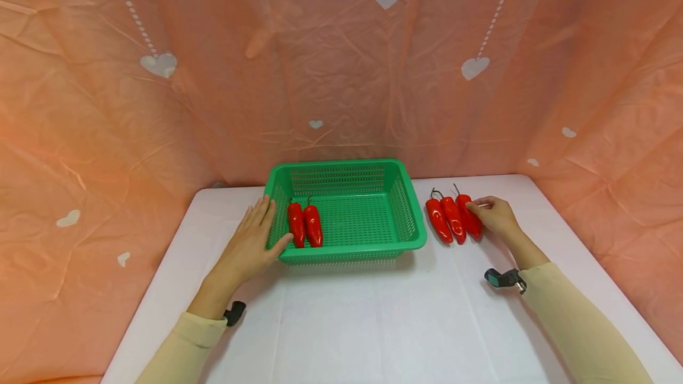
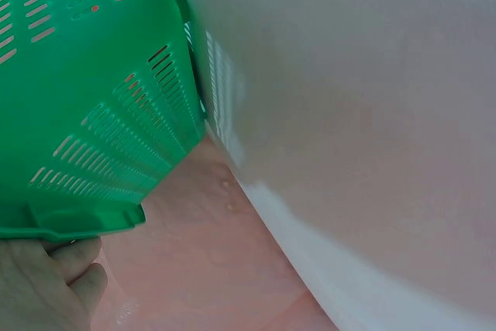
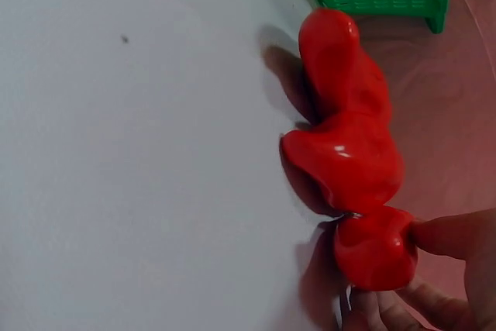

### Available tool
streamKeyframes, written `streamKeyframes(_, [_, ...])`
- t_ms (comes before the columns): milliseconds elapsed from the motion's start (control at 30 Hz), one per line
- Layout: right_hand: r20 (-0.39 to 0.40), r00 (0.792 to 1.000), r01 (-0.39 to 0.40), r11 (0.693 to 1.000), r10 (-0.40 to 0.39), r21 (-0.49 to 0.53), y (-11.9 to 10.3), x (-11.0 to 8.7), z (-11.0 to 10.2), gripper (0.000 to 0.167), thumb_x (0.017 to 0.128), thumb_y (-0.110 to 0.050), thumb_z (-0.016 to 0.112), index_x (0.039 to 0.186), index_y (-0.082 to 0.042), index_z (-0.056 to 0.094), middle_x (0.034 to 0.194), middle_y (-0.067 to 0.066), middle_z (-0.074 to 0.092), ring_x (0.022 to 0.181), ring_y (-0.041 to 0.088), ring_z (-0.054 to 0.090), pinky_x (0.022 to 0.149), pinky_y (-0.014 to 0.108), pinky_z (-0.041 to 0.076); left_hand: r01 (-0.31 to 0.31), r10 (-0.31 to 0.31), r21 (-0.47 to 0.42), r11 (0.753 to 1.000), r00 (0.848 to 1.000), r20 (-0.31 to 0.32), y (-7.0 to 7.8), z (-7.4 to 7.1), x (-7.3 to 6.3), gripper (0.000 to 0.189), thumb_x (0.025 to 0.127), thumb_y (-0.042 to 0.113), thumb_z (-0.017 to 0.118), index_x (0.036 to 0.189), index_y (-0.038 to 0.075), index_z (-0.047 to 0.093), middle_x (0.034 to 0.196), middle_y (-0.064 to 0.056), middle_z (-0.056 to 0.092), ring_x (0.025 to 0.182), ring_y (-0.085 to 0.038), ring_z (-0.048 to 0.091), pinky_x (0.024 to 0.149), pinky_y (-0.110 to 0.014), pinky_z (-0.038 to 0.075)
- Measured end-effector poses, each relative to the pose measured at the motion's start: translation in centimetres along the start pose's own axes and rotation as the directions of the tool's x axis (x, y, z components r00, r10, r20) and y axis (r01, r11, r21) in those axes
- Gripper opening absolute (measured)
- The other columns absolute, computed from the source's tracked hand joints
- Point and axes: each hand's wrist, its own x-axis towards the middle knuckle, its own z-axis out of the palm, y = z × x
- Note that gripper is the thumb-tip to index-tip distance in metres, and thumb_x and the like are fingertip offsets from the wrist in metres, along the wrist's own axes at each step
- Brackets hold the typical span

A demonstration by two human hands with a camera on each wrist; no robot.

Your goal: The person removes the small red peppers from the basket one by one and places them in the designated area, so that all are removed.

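Head view shows the left hand (image 1: 251, 245) resting, fingers extended, at the left rim of a green basket (image 1: 352, 250), with two red peppers (image 1: 313, 227) lying inside near that end. Well apart from it, the right hand (image 1: 497, 218) pinches the rightmost pepper (image 1: 469, 218) of three lying on the white table (image 1: 347, 319), just right of the basket.

wht tbl (image 1: 341, 319) | grn bskt (image 1: 352, 252), back ctr | 3 red peppers (image 1: 452, 217), R of bskt
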Motion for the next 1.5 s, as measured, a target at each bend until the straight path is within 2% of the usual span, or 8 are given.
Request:
streamKeyframes(367, [0.006,1.0,-0.001,1.0,0.001,-0.002,0.4,0.1,-0.2,0.06,0.112,-0.037,0.055,0.147,0.012,0.05,0.131,0.034,0.057,0.109,0.038,0.058,0.071,0.017,0.055,-0.001,0.001,-0.004,1.0,1.0,0.002,0.1,0.0,-0.1,0.095,0.108,0.057,0.055,0.167,-0.009,0.02,0.178,-0.024,0.009,0.165,-0.043,0.008,0.135,-0.055,0.007])
streamKeyframes(533, [-0.008,1.0,0.01,1.0,-0.01,0.009,0.6,-0.1,-0.5,0.06,0.111,-0.037,0.054,0.146,0.012,0.051,0.128,0.032,0.06,0.107,0.037,0.061,0.072,0.02,0.055,-0.009,0.009,-0.001,1.0,1.0,-0.016,0.1,0.0,-0.2,0.094,0.108,0.054,0.056,0.166,-0.01,0.021,0.177,-0.026,0.012,0.165,-0.044,0.011,0.134,-0.056,0.008])
streamKeyframes(667, [-0.05,0.997,0.051,0.999,-0.05,0.016,0.7,-0.4,-0.8,0.058,0.112,-0.036,0.054,0.144,0.013,0.053,0.123,0.031,0.063,0.099,0.033,0.067,0.069,0.021,0.057,-0.014,0.014,0.0,1.0,1.0,-0.026,0.2,0.0,-0.2,0.092,0.108,0.052,0.057,0.166,-0.011,0.022,0.177,-0.027,0.014,0.164,-0.045,0.013,0.134,-0.057,0.009])
streamKeyframes(800, [-0.129,0.984,0.124,0.992,-0.121,0.012,0.2,-0.8,-1.1,0.054,0.111,-0.033,0.057,0.137,0.014,0.058,0.118,0.033,0.066,0.09,0.029,0.069,0.065,0.018,0.057,-0.014,0.014,0.002,1.0,1.0,-0.025,0.2,0.0,-0.2,0.093,0.108,0.053,0.057,0.166,-0.01,0.022,0.177,-0.027,0.013,0.164,-0.045,0.013,0.134,-0.057,0.01])
streamKeyframes(967, [-0.202,0.968,0.145,0.989,-0.145,-0.016,-0.9,-1.5,-1.3,0.053,0.111,-0.036,0.057,0.135,0.011,0.061,0.124,0.033,0.065,0.103,0.037,0.065,0.065,0.011,0.048,-0.01,0.01,0.001,1.0,1.0,-0.019,0.2,0.0,-0.1,0.094,0.108,0.055,0.056,0.166,-0.01,0.021,0.177,-0.026,0.012,0.165,-0.044,0.011,0.135,-0.056,0.009])
streamKeyframes(1133, [-0.23,0.958,0.179,0.984,-0.174,0.003,-2.7,-2.3,-1.1,0.052,0.111,-0.037,0.057,0.137,0.008,0.062,0.128,0.032,0.065,0.112,0.043,0.063,0.066,0.008,0.047,-0.014,0.014,-0.002,1.0,1.0,-0.026,0.2,0.0,-0.2,0.093,0.108,0.053,0.057,0.166,-0.011,0.022,0.177,-0.027,0.013,0.164,-0.045,0.012,0.134,-0.058,0.009])
streamKeyframes(1367, [-0.235,0.93,0.295,0.955,-0.284,0.016,-5.5,-3.5,-0.1,0.045,0.11,-0.031,0.06,0.136,0.006,0.064,0.126,0.03,0.066,0.117,0.045,0.065,0.071,0.0,0.044,-0.009,0.009,0.0,1.0,1.0,-0.015,0.2,-0.1,-0.2,0.092,0.108,0.053,0.056,0.166,-0.01,0.021,0.177,-0.026,0.012,0.164,-0.045,0.011,0.134,-0.057,0.009])
streamKeyframes(1500, [-0.22,0.92,0.333,0.943,-0.323,0.01,-7.1,-4.3,0.5,0.044,0.11,-0.029,0.062,0.135,0.006,0.065,0.125,0.029,0.066,0.117,0.044,0.064,0.074,0.002,0.043,-0.008,0.008,-0.002,1.0,1.0,-0.013,0.2,-0.2,-0.2,0.093,0.108,0.052,0.057,0.166,-0.01,0.021,0.177,-0.027,0.012,0.165,-0.044,0.01,0.134,-0.057,0.009])
